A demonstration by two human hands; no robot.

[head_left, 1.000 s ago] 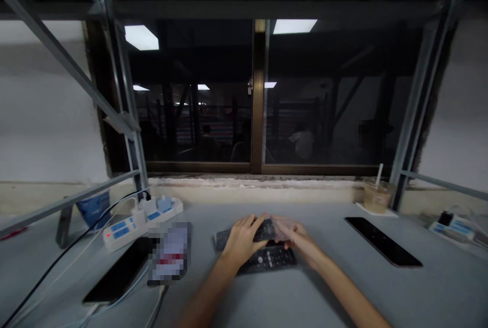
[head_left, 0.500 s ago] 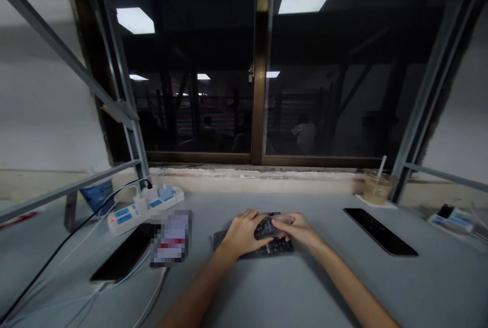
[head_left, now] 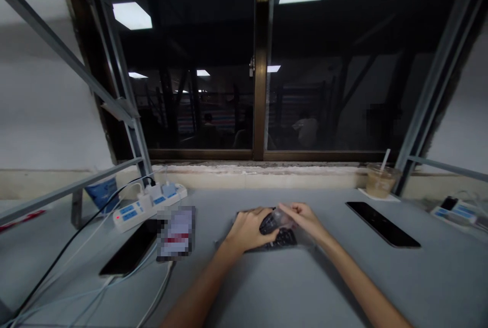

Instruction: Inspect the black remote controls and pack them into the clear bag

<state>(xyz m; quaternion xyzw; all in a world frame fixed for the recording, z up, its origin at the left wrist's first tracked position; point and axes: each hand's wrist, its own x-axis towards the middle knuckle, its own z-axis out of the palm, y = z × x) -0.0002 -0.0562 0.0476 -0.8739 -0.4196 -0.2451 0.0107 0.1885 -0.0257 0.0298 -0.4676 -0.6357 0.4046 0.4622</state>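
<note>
A small black keyboard with pale key markings lies on the grey table between my hands, partly covered by them. Over it is a dark rounded thing that looks like a computer mouse in clear plastic. My left hand curls around this from the left, thumb below and fingers above, resting over the keyboard. Thin clear plastic wrap stretches from it to my right hand, which pinches it with closed fingers. My left palm hides much of the keyboard's left part.
A white power strip with plugs and cables stands left, near two phones, one dark and one lit. Another dark phone lies right, below a drink cup with a straw. Metal frame posts flank the window.
My right hand has moved slightly up and right, drawing the clear plastic out from the mouse-like thing. My left hand stays around it. The whole view has shifted a little.
</note>
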